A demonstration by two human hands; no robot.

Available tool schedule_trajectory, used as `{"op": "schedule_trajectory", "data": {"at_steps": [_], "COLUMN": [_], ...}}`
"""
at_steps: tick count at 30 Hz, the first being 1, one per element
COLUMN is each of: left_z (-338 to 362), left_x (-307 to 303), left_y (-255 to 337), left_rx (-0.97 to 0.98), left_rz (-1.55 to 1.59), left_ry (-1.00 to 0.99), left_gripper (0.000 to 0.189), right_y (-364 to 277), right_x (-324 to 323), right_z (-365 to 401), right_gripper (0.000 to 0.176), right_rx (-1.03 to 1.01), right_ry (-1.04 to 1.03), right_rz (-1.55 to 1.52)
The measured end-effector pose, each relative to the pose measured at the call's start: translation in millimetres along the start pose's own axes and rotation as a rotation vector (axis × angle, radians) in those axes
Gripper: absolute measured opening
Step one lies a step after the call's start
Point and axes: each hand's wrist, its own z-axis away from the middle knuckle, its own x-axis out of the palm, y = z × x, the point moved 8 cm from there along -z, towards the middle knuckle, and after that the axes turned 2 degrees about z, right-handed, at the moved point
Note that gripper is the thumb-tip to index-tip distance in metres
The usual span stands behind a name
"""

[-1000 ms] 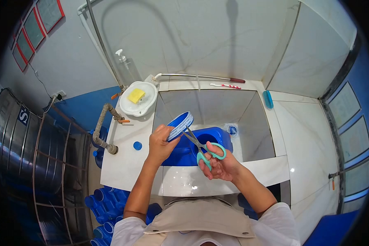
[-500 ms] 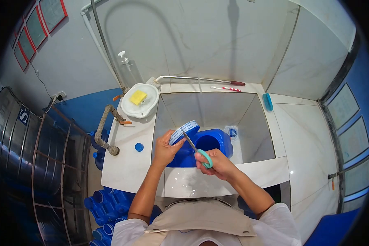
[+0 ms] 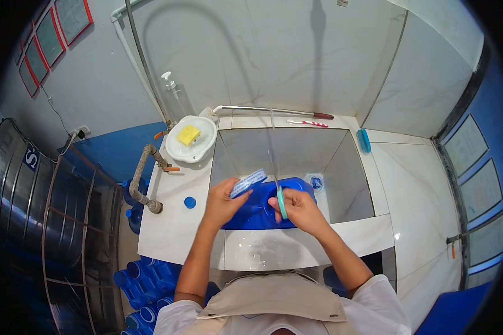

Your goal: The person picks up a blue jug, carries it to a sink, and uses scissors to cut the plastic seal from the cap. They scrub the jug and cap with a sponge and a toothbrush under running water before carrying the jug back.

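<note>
Fingers of the left hand (image 3: 221, 202): bent and pinched, thumb on the near side, gripping the lower end of a printed band; little gap shows between them.
Printed band (image 3: 248, 183): blue and white, slanting up and away beyond the left fingertips, over the sink. Held by one end only, it could twist or slip out if pushed from the side, or if the skin is wet.
Fingers of the right hand (image 3: 300, 209): curled about the handles of the scissors, thumb toward the left hand; how many sit inside the loops cannot be told.
Scissors (image 3: 281, 202): teal-handled, pointing away beyond the right fingers, apart from the band. The blades show nearly edge-on, so their spread cannot be told. The main risk is a nick to the left thumb, should the points swing across.
Blue jug (image 3: 248, 216): lying in the sink beneath both sets of fingers. A loosened band or a scrap could drop onto it or into its dark mouth, which lies below the right fingers.
Sink ledge (image 3: 302, 248): nearer the body than the fingers, dotted with what look like water drops; wetness there could make either grip slick.
Blue cap (image 3: 190, 202): on the counter, left of the left fingers; a careless elbow might knock it away.
</note>
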Motion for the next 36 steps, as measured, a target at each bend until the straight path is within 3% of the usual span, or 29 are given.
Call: {"op": "schedule_trajectory", "data": {"at_steps": [2, 3, 5, 9, 11, 14, 24, 27, 29, 33, 35, 36], "left_z": [-5, -7, -9, -11, -12, -15, -15, -15, -14, -15, -15, -16], "left_x": [-1, -1, 7, 6, 7, 0, 2, 4, 1, 2, 2, 2], "left_y": [13, 17, 21, 27, 21, 36, 32, 24, 32, 21, 28, 26], "left_rx": [0.025, 0.028, 0.02, 0.102, 0.056, 0.077, 0.059, -0.043, 0.143, 0.122, 0.326, 0.327], "left_rz": [-0.198, -0.196, -0.139, -0.096, -0.031, -0.211, -0.207, -0.132, -0.247, -0.337, -0.383, -0.381], "left_ry": [-0.065, -0.067, -0.158, -0.164, -0.224, -0.216, -0.16, -0.21, -0.122, -0.162, -0.128, -0.131], "left_gripper": [0.021, 0.021, 0.022, 0.021, 0.019, 0.017, 0.019, 0.02, 0.02, 0.021, 0.021, 0.021], "right_y": [-44, -49, -74, -73, -77, -75, -71, -73, -71, -68, -66, -65], "right_x": [-11, -12, -3, 3, 15, 24, 26, 23, 19, 17, 13, 14], "right_z": [6, 1, 3, -8, -2, -3, -8, -13, -19, -23, -28, -29], "right_gripper": [0.022, 0.022, 0.028, 0.027, 0.027, 0.028, 0.029, 0.028, 0.029, 0.028, 0.027, 0.027], "right_rx": [-0.427, -0.427, -0.697, -0.607, -0.657, -0.755, -0.869, -0.846, -0.81, -0.834, -0.799, -0.797], "right_ry": [0.284, 0.288, 0.291, 0.117, 0.09, 0.096, 0.236, 0.258, 0.285, 0.331, 0.338, 0.341], "right_rz": [0.689, 0.691, 0.696, 0.653, 0.859, 0.967, 0.999, 0.918, 0.845, 0.816, 0.746, 0.746]}}
